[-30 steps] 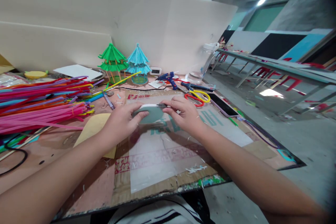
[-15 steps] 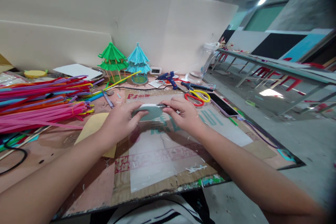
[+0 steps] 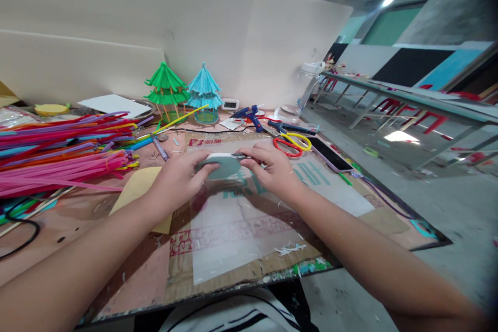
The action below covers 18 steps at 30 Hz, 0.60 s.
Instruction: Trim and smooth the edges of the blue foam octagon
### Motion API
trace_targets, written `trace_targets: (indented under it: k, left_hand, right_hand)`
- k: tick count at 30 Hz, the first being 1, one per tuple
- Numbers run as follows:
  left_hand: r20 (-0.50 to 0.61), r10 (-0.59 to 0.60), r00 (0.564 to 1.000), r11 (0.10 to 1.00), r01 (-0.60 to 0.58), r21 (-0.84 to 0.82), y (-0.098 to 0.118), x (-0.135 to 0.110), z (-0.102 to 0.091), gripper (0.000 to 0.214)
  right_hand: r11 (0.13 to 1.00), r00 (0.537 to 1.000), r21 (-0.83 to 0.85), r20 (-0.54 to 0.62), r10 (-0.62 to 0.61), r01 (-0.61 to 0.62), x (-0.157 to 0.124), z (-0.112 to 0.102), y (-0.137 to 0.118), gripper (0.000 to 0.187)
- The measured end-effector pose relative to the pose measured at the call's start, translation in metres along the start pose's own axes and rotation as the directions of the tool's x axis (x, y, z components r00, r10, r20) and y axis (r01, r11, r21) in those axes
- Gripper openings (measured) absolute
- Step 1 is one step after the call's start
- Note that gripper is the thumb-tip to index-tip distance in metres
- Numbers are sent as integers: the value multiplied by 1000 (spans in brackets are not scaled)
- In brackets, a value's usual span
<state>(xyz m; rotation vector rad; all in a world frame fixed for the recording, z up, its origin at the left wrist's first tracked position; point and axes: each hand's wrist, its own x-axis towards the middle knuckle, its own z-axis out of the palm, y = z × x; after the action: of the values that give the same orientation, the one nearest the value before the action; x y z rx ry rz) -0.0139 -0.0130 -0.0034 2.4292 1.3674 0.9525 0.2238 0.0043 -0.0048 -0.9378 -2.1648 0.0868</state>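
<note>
My left hand (image 3: 179,179) is closed, pinching the left edge of a pale green disc (image 3: 223,167) with a white rim, held tilted above the work surface. My right hand (image 3: 274,168) is closed as well. Between its thumb and fingers is a small, thin, dark metallic blade-like tool (image 3: 238,155), its tip against the disc's upper right edge; most of it is hidden by the fingers. Beneath both hands lies a translucent white sheet (image 3: 218,254) with green and red print, spread over cardboard (image 3: 179,280).
Bundled pipe cleaners (image 3: 70,150) fill the left side. Green (image 3: 166,85) and blue (image 3: 204,88) small pavilion models stand behind. A glue gun (image 3: 251,115), scissors (image 3: 291,143) and a phone (image 3: 330,154) lie at the back right. A yellow card piece (image 3: 136,187) sits by my left forearm.
Both hands keep nearly the same position and grip. The disc has tilted very slightly, while the dark tool stays at its upper right edge.
</note>
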Motion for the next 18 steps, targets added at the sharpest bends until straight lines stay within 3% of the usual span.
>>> trace_targets:
  k: [18]
  left_hand:
    - [28, 30, 999, 999, -30, -26, 6, -1, -1, 27]
  right_hand:
    - [991, 997, -102, 8, -83, 83, 1, -2, -5, 28]
